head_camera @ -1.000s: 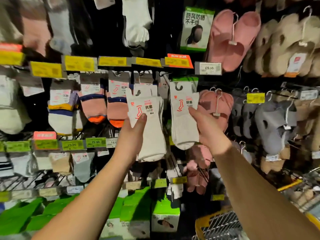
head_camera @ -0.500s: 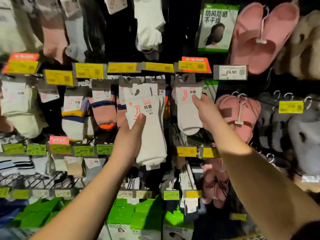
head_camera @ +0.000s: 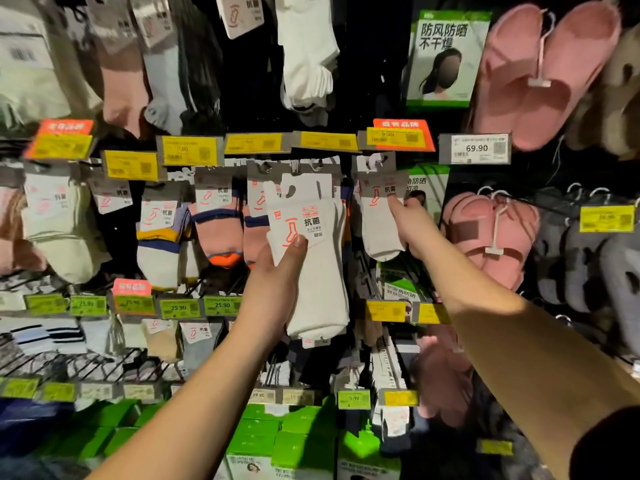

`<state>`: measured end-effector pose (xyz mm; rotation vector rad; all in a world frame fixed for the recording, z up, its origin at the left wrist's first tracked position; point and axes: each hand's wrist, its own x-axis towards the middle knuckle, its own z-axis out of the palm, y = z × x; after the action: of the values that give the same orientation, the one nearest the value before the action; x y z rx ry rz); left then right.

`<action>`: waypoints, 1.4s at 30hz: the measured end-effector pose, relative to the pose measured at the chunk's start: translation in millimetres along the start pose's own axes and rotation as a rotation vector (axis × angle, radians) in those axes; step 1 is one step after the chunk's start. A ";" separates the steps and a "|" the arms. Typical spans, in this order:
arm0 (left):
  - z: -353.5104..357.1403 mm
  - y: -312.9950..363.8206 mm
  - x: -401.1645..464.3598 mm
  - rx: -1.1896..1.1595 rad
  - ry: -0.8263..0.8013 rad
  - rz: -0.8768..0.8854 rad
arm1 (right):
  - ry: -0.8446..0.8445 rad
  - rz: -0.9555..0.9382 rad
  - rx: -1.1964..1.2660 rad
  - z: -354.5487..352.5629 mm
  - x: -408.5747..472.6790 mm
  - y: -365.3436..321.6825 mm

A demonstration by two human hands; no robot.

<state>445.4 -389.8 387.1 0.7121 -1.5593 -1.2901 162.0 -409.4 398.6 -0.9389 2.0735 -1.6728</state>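
Head view of a shop sock display, with two white sock packs, one in each hand. The left hand [head_camera: 273, 289] grips the long sock pack [head_camera: 311, 271] between thumb and fingers, long axis upright, card label on top, toes pointing down. The right hand [head_camera: 412, 226] pinches the short sock pack [head_camera: 379, 226], hanging upright just beside the first. One pair of pink slippers [head_camera: 491, 237] hangs just right of the right hand.

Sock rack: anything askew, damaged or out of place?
Only the long white sock pack: the left hand holds it off any peg, tilted, in front of the pink striped socks. The right hand pinches a short white sock pack at the rack. Nothing looks torn or dropped.
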 end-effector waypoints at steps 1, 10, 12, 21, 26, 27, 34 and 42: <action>-0.5 -0.4 -0.4 -0.002 -0.001 -0.003 | -0.017 0.010 0.018 0.3 0.2 2.1; -1.4 0.2 -6.5 -0.015 -0.017 -0.028 | 0.050 0.033 -0.026 -6.8 -24.2 20.3; -1.1 0.0 -8.5 -0.033 -0.018 -0.031 | 0.075 0.012 -0.014 -7.2 -43.2 18.2; 3.8 -12.2 -15.8 -0.027 0.018 -0.052 | -0.165 -0.152 0.417 21.8 -171.6 2.2; 9.1 -18.0 -21.4 0.045 0.019 -0.046 | -0.238 -0.208 0.419 37.7 -193.6 6.6; 9.7 -19.4 -22.4 0.079 0.015 -0.039 | -0.253 -0.195 0.443 39.7 -194.3 5.6; 8.3 -22.6 -20.0 0.130 -0.039 -0.051 | -0.344 -0.092 0.520 40.0 -194.0 10.8; 7.1 -27.6 -16.0 0.017 0.006 -0.111 | -0.336 -0.007 0.572 32.5 -191.6 11.2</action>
<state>441.2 -380.5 356.1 0.8227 -1.5457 -1.3553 319.4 -305.9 349.5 -0.9420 1.2745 -1.8129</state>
